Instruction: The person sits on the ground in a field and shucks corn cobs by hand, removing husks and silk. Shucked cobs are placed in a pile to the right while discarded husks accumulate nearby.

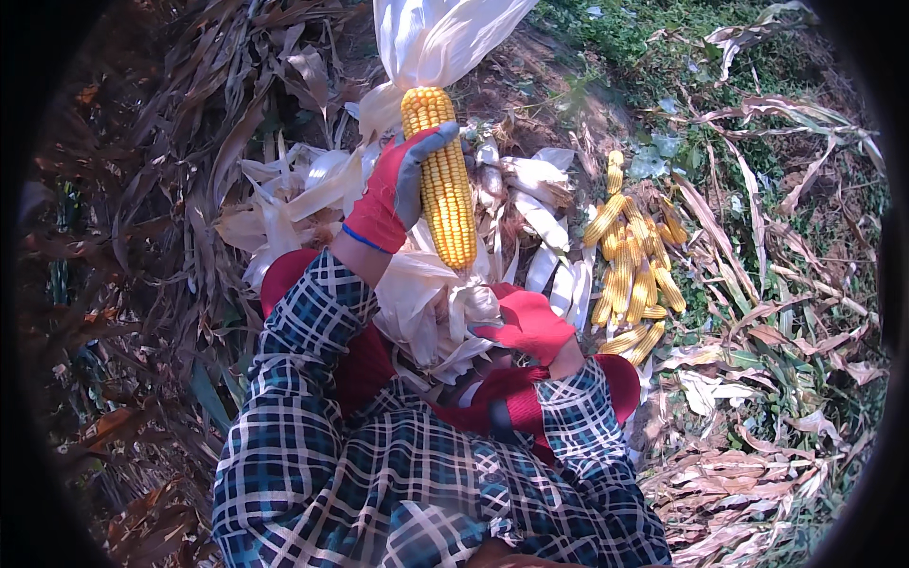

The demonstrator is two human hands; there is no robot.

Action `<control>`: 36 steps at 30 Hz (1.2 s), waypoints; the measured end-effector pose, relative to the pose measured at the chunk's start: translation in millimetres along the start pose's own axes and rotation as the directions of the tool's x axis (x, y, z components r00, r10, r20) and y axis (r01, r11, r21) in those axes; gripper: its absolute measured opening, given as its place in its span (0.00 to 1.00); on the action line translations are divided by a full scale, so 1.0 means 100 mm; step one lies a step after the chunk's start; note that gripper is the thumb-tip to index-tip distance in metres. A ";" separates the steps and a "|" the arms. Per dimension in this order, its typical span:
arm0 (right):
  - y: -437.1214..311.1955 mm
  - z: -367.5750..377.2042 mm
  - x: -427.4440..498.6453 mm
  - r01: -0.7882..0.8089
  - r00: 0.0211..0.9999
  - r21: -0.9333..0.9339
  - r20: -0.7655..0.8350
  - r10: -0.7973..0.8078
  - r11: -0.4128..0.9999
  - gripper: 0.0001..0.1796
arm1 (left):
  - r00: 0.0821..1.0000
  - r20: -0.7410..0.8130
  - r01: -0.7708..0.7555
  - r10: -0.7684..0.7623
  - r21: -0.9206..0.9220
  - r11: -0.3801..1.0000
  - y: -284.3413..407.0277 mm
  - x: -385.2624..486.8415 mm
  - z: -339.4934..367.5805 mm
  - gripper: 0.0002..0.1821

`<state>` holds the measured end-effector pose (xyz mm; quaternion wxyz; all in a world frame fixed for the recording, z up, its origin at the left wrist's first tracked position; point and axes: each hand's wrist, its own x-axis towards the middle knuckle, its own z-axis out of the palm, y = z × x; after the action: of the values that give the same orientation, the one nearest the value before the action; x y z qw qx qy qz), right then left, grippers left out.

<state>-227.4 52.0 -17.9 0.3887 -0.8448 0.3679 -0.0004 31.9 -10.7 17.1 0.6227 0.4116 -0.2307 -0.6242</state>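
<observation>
My left hand [383, 192], in a red work glove with grey-coated fingers, grips a yellow corn cob [450, 206] around its middle. The kernels are bare along the cob's length. Its pale husk [444, 42] is peeled back and still attached at the far end, spreading towards the top of the picture. Lower down, to the right of the cob's near tip, is my right hand [532, 326] in a matching red glove. The fingers are curled beside loose dry husks [433, 312] between my knees. Some fingertips are out of sight, so whether they pinch a husk is unclear.
Bare yellow cobs lie in a pile [628, 263] on the ground to the right. Unhusked ears [540, 213] rest between the pile and the held cob. Dry corn stalks and leaves [213, 135] crowd the left; green weeds [596, 42] grow at the upper right.
</observation>
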 end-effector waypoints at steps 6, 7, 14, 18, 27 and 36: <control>-0.05 -0.17 0.19 0.059 0.986 0.930 -0.110 0.123 0.362 0.40 | 0.980 0.189 0.094 -0.062 -0.163 0.982 -0.14 -0.07 0.02 0.25; -0.08 -0.18 0.20 0.108 0.994 0.991 -0.110 0.023 0.073 0.42 | 0.972 0.220 0.124 -0.085 -0.168 0.978 -0.18 -0.08 0.03 0.26; -0.24 0.21 0.20 -0.056 0.998 0.996 0.054 0.040 0.066 0.33 | 0.918 0.347 0.267 -0.192 -0.181 0.947 -0.38 -0.20 0.19 0.31; -0.16 0.22 0.14 -0.126 0.991 0.990 0.128 -0.029 0.057 0.32 | 0.922 0.363 0.272 -0.137 -0.353 0.895 -0.22 -0.10 0.20 0.34; -0.06 -0.06 0.01 -0.252 0.966 0.921 0.257 0.022 0.297 0.39 | 0.936 0.341 -0.053 0.091 -0.118 0.992 -0.07 -0.15 -0.02 0.25; -0.37 -0.07 0.03 -0.304 0.953 0.952 0.303 -0.029 -0.037 0.37 | 0.970 0.216 -0.154 0.108 0.209 0.966 -0.06 -0.16 0.02 0.16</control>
<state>-204.1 61.3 11.1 0.9111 -0.2640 0.2907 -0.1251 25.0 5.6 16.7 0.5856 0.3970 -0.3887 -0.5902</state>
